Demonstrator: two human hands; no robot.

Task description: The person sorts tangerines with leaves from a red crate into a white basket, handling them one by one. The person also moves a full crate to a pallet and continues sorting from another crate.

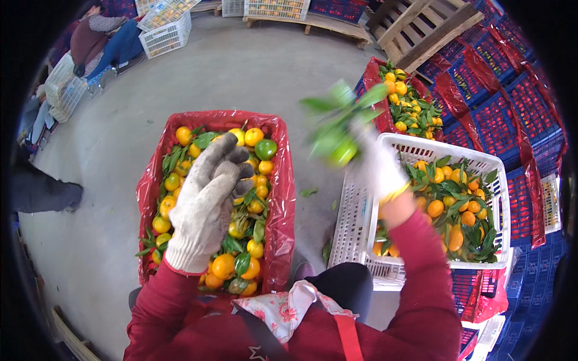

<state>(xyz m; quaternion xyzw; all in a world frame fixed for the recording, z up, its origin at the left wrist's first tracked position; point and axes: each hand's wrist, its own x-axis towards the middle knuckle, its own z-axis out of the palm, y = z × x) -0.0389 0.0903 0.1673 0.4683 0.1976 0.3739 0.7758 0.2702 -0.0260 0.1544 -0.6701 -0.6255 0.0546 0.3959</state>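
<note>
My left hand, in a white knitted glove with grey fingertips, is over a crate lined with red plastic and filled with mandarins and leaves. Its fingers are bent, and whether they hold a fruit underneath is hidden. To the right, my right hand, gloved and blurred by motion, holds a leafy sprig with a green citrus fruit above the floor. Just beneath my right forearm stands a white plastic basket of orange mandarins with leaves.
Another red-lined crate of mandarins stands beyond the white basket. Stacked blue crates line the right side. A wooden pallet leans at the back right. People sit by white crates at the upper left; a person's leg shows at left.
</note>
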